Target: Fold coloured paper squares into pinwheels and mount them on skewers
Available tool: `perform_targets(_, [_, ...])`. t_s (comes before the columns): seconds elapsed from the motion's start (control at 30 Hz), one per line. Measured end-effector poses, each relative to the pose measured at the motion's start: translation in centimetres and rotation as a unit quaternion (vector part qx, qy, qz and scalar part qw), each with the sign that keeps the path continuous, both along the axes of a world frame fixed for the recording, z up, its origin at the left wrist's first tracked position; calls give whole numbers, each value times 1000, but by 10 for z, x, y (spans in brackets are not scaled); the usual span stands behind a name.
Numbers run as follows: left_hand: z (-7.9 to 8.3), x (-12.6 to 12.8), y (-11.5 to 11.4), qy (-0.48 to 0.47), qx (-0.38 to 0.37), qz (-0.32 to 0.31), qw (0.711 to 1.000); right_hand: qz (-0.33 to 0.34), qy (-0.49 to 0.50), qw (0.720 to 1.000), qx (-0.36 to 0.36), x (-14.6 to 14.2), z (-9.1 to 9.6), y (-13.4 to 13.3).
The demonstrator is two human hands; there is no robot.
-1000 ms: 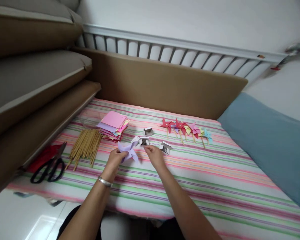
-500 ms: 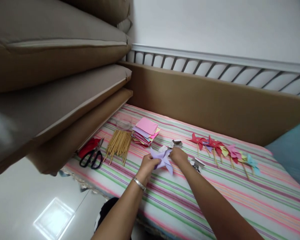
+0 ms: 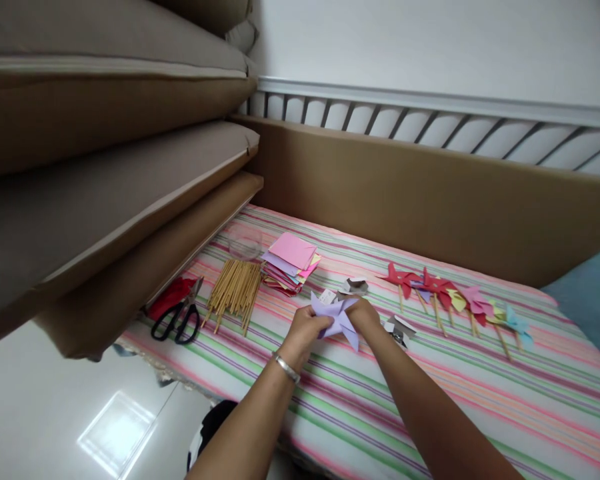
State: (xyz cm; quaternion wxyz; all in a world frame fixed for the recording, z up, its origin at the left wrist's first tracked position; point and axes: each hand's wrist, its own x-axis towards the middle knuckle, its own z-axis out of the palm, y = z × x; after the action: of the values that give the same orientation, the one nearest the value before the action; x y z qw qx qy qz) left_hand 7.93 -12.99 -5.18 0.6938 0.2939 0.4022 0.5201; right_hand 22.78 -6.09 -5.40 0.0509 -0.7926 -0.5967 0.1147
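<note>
Soft, fairly even indoor lt. Left of striped sheet: bright square glare on pale tile floor, dim shadow along stacked cushions. Behind sheet, wide-angle stretch tilts rail slats. Fine detail a bit blurry.

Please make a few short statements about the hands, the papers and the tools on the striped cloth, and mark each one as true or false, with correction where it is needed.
1. The left hand holds a purple pinwheel. True.
2. The scissors lie to the right of the wooden sticks in the picture. False: they lie to the left of them.
3. The right hand is close beside the purple pinwheel. True.
4. The top sheet of the paper stack is green. False: it is pink.
5. The row of pinwheels at the right shows more than one colour. True.
</note>
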Motion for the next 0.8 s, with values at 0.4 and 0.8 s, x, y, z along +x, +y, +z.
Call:
perform_targets(0.4, [3, 1, 23, -11, -9, 2, 1000, -21, 174, 984, 45, 14, -8, -9])
perform_targets(0.8, [-9, 0, 29, 35, -38, 1, 999, -57, 393, 907, 141, 38, -14, -92])
